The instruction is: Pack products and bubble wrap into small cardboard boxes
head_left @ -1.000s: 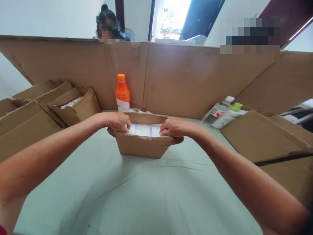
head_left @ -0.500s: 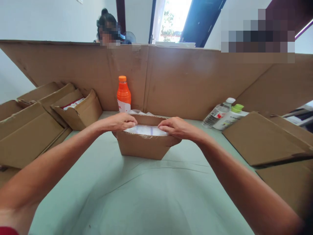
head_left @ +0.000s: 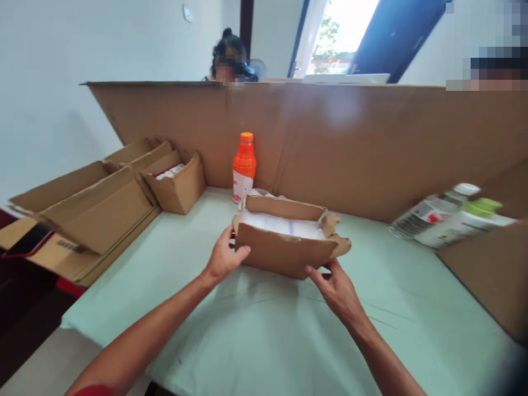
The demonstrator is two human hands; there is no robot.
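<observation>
A small open cardboard box [head_left: 284, 254] sits mid-table, turned a little, its right end flaps sticking out with ragged edges. White plastic-wrapped packs [head_left: 274, 224] fill it up to near the rim. My left hand [head_left: 226, 257] grips the box's left end, thumb on the front wall and fingers round the side. At the lower right corner, my right hand [head_left: 336, 287] holds the box with the thumb against the front and the other fingers partly hidden behind. Whether the box's base is fully down on the cloth I cannot tell.
Behind the box stands an orange bottle [head_left: 244, 165]. Several cardboard boxes [head_left: 177, 190] are at the left. A clear bottle [head_left: 433, 215] and a white bottle with a green cap [head_left: 457, 225] lean at the right. A cardboard wall [head_left: 350, 143] crosses the back; a person [head_left: 229, 58] is beyond.
Both hands have left the box's top opening and moved down to its sides. The box now sits turned, with its right flaps spread outward. My view has swung left.
</observation>
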